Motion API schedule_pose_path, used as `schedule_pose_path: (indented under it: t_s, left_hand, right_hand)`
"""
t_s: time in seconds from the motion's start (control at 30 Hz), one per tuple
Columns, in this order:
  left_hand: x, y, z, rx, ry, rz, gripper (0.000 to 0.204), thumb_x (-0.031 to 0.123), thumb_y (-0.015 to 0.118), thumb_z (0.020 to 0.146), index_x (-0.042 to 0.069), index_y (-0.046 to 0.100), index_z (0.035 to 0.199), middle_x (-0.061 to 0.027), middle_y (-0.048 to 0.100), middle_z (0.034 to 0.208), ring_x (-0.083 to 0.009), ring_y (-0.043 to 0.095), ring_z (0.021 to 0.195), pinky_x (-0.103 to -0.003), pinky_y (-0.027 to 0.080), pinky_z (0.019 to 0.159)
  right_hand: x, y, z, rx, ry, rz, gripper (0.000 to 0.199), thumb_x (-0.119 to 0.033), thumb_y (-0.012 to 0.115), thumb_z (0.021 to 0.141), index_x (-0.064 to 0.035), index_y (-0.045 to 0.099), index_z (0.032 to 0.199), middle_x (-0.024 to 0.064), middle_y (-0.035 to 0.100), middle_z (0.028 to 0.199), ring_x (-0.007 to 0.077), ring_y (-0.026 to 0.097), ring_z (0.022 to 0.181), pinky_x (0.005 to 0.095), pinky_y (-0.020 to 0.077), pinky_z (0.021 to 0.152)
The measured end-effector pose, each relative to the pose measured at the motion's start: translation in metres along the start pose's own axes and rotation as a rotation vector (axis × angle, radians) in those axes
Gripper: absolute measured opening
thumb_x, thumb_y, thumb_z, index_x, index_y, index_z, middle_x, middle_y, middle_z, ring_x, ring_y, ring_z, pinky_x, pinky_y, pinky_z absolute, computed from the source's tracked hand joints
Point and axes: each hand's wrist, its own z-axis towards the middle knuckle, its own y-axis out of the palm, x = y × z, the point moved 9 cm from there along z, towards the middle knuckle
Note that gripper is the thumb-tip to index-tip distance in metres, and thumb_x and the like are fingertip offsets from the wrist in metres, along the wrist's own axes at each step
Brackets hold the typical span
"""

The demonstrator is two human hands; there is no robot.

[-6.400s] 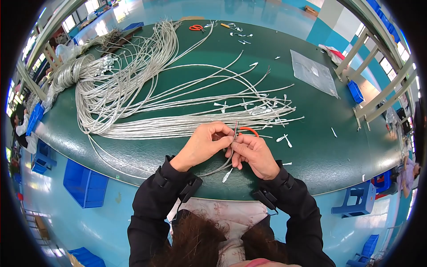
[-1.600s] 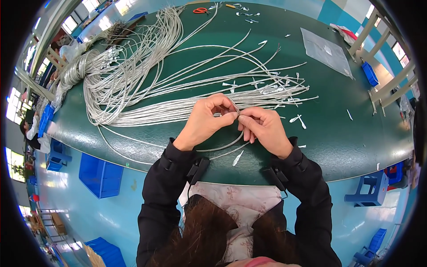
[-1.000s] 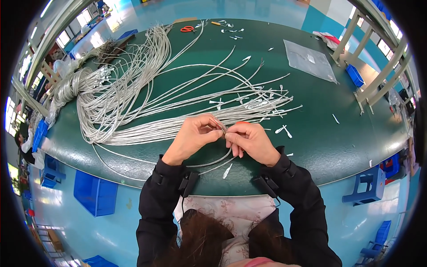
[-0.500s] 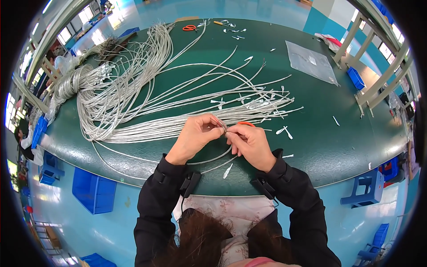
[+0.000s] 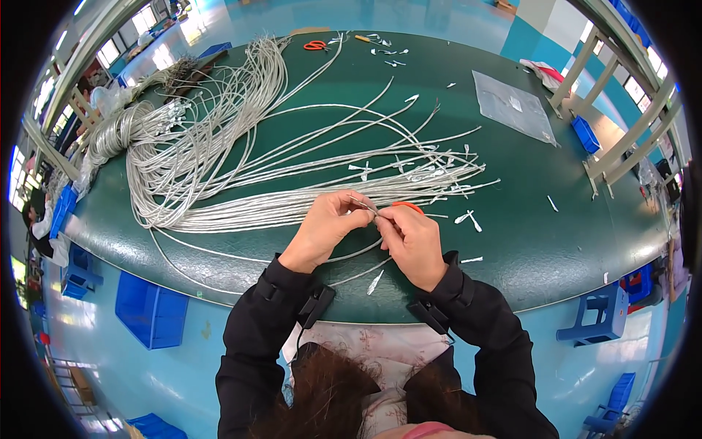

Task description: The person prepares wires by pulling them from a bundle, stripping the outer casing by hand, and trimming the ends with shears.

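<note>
In front of me, just above the green table (image 5: 512, 219), my left hand (image 5: 327, 228) and my right hand (image 5: 415, 240) meet fingertip to fingertip. Both are closed in a pinch on the end of a silvery cable, whose thin wire ends stick up between the left fingers. Most of that end is covered by my fingers. A cable (image 5: 357, 253) curves across the table below my hands toward the right one. Behind my right fingers, orange handles (image 5: 408, 207) of a tool show, the rest hidden. Past my hands lies a thick bundle of silvery cables (image 5: 241, 214).
White scraps (image 5: 469, 220) lie scattered over the table. A second orange-handled tool (image 5: 315, 46) is at the far edge, and a clear plastic bag (image 5: 512, 106) is far right. Metal frames (image 5: 618, 132) rise at the sides. A blue bin (image 5: 152, 309) and blue stool (image 5: 596, 314) stand on the floor.
Both hands have shifted slightly to the right, still pinched together. The right hand has turned a little, its fingers pointing more upward. The cable bundle lies as before.
</note>
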Motion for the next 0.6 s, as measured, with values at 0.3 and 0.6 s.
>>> schedule_pose_path:
  t_s: [0.3, 0.6]
  left_hand:
    - [-0.011, -0.003, 0.003, 0.089, -0.022, -0.152, 0.011, -0.001, 0.058, 0.080, -0.001, 0.059, 0.091, -0.0035, 0.061, 0.087, -0.0087, 0.056, 0.079, -0.022, 0.045, 0.074]
    - [-0.004, -0.002, 0.004, 0.158, 0.134, -0.126, 0.009, 0.000, 0.058, 0.082, 0.000, 0.059, 0.090, -0.0023, 0.059, 0.087, -0.0082, 0.055, 0.080, -0.023, 0.045, 0.075]
  right_hand:
    - [-0.021, -0.001, 0.005, 0.083, -0.225, -0.224, 0.009, 0.002, 0.063, 0.080, 0.0017, 0.060, 0.088, 0.0090, 0.058, 0.069, 0.0167, 0.057, 0.050, 0.0269, 0.0437, 0.046]
    - [-0.010, 0.000, 0.003, 0.072, -0.097, -0.150, 0.010, 0.003, 0.063, 0.079, 0.0009, 0.059, 0.088, 0.0112, 0.057, 0.070, 0.0231, 0.056, 0.051, 0.0321, 0.0436, 0.048]
